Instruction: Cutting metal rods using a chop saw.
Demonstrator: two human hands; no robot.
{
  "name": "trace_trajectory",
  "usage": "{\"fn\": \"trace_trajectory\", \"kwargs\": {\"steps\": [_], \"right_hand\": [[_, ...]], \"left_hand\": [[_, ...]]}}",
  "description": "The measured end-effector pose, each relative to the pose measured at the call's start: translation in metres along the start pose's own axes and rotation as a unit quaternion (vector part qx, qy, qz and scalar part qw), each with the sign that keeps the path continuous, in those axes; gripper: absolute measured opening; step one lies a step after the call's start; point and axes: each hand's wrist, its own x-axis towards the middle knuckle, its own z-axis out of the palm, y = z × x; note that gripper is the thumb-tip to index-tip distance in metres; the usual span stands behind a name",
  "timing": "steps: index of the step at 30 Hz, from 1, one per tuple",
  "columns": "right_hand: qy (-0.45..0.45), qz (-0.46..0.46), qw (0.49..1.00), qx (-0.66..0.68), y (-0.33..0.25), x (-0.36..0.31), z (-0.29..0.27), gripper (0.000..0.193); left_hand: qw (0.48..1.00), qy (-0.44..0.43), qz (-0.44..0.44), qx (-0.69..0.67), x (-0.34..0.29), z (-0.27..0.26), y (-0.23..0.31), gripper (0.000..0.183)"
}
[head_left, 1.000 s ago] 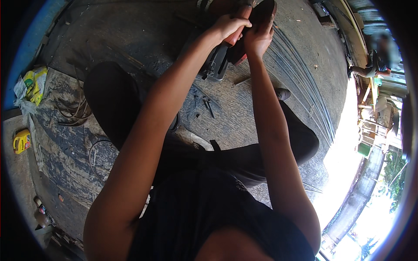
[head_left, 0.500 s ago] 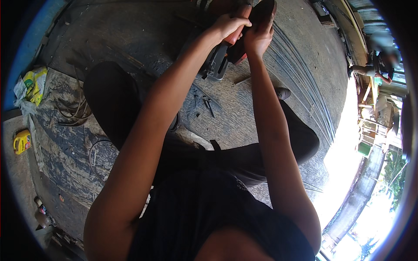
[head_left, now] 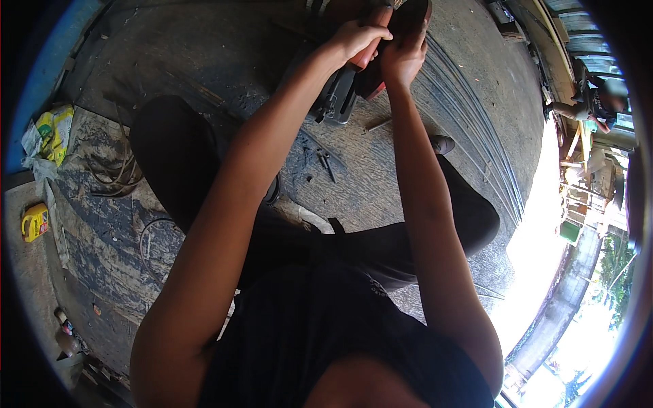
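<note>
A red and black machine [head_left: 338, 96], its kind not clear, stands on the floor at the top of the head view. My left hand [head_left: 355, 42] is closed around its thick orange-red handle [head_left: 368, 56], thumb across the top. Just to the right, my right hand [head_left: 404, 62] grips a dark red, rounded part [head_left: 412, 17] with the fingers up along its right side. The far end of the machine is dark and cut off by the view's rim.
Long thin metal rods [head_left: 476, 129] lie on the right. Small tools [head_left: 327, 166] lie between my legs. On the left are a coiled hose [head_left: 119, 178], a yellow jug [head_left: 34, 222] and a yellow bag [head_left: 56, 136]. Another person [head_left: 598, 109] is at the far right.
My hands keep their hold with hardly any movement. The other person at the far right has shifted slightly.
</note>
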Motion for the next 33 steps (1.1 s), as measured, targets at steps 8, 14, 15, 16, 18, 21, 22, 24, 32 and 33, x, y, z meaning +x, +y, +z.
{"fn": "trace_trajectory", "kwargs": {"steps": [8, 14, 15, 16, 18, 21, 22, 24, 32, 33], "right_hand": [[-0.009, 0.013, 1.0, -0.001, -0.0007, 0.0001, -0.0005, 0.075], [0.007, -0.01, 1.0, 0.006, -0.0006, 0.0, 0.0002, 0.074], [0.005, -0.009, 1.0, 0.007, -0.0003, -0.0001, 0.0001, 0.074], [0.002, -0.004, 1.0, 0.006, 0.0, -0.0001, 0.0001, 0.074], [0.001, -0.004, 1.0, 0.007, 0.0004, -0.0003, 0.0002, 0.073], [0.004, -0.006, 1.0, 0.008, 0.0002, -0.0004, 0.0005, 0.073], [0.003, 0.0, 1.0, 0.006, 0.0, -0.0004, 0.0006, 0.072], [0.006, 0.001, 1.0, 0.007, -0.0003, -0.0007, 0.0005, 0.071], [0.017, -0.01, 1.0, 0.01, -0.0003, -0.001, 0.001, 0.07], [0.012, -0.007, 1.0, 0.012, -0.0005, -0.001, 0.0011, 0.07]], "left_hand": [[1.0, 0.001, 0.007, -0.001, 0.0013, 0.0005, -0.0015, 0.032], [1.0, -0.003, 0.002, -0.006, 0.0025, -0.0006, -0.0033, 0.033], [1.0, -0.006, -0.001, -0.009, 0.0023, -0.0008, -0.0033, 0.033], [1.0, -0.006, -0.001, -0.007, 0.0022, -0.001, -0.0032, 0.034], [1.0, -0.004, -0.005, -0.004, 0.0014, -0.0012, -0.0029, 0.034], [1.0, -0.003, 0.004, 0.001, -0.0001, -0.0009, -0.0021, 0.034], [1.0, -0.004, 0.008, 0.004, -0.0004, -0.0006, -0.0017, 0.034], [1.0, -0.001, 0.011, 0.008, -0.0015, -0.0003, -0.0015, 0.034], [1.0, 0.002, 0.013, 0.006, -0.003, 0.0005, -0.0003, 0.034], [1.0, 0.003, 0.011, 0.008, -0.0033, 0.0005, -0.0002, 0.034]]}}
